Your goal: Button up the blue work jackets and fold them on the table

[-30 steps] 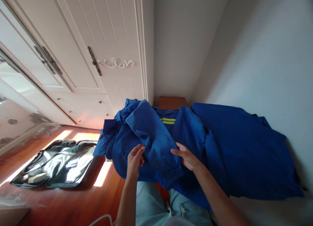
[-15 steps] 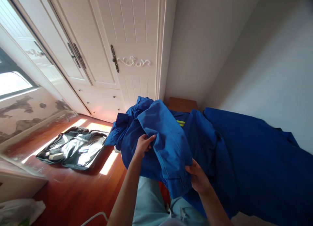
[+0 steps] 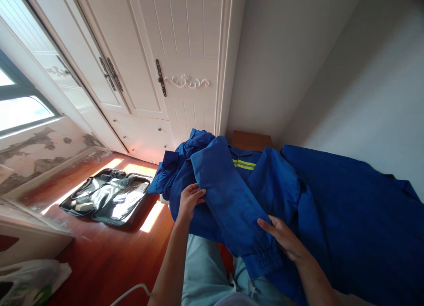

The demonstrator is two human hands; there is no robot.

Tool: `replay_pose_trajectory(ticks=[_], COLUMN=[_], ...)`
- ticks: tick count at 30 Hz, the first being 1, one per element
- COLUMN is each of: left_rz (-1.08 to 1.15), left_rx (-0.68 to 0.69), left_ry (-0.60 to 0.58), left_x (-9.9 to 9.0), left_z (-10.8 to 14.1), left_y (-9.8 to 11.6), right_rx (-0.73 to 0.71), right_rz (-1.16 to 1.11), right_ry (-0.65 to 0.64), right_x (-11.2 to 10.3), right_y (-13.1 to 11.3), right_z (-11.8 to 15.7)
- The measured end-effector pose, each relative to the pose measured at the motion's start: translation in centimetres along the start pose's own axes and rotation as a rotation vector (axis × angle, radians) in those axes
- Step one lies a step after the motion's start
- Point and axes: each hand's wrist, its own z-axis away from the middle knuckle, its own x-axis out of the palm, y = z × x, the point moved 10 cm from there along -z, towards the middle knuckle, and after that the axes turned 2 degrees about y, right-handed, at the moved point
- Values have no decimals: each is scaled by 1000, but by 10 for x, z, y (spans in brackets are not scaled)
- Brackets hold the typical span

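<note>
A blue work jacket (image 3: 261,182) with a yellow-and-grey reflective stripe is spread in front of my legs. One of its sleeves (image 3: 228,191) lies slanting across the body of the jacket, its gathered cuff pointing toward me. My left hand (image 3: 190,201) pinches the sleeve's left edge between thumb and fingers. On the opposite edge, closer to the cuff, my right hand (image 3: 280,236) grips the sleeve with the thumb on top and most fingers hidden underneath. More bunched blue cloth (image 3: 195,140) sits at the far left of the jacket.
Dark blue fabric (image 3: 361,217) stretches off to the right along the wall. On the wooden floor at left lies an open suitcase (image 3: 122,198). A white wardrobe (image 3: 188,45) and a small brown wooden piece (image 3: 251,140) stand behind. A plastic bag (image 3: 36,275) and white cable (image 3: 132,289) are lower left.
The sleeve now lies flatter and straighter, and more of the reflective stripe shows. My right hand has moved right along with the cuff end. The view has shifted slightly.
</note>
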Motion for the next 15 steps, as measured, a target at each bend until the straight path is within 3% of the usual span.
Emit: replay_pose_trajectory(ticks=[6,11,15], left_rz=[-20,-239,-387], left_rx=[-55,-140,-188], left_ry=[106,-13,-124], left_x=[-27,-12,0], left_z=[15,19,21], left_y=[-15,-23,-25], right_rx=[-58,-41,-12], right_rz=[128,214,81], right_ry=[32,-47,-146], right_x=[-4,10,27], right_y=[7,17,31], right_z=[4,2,6])
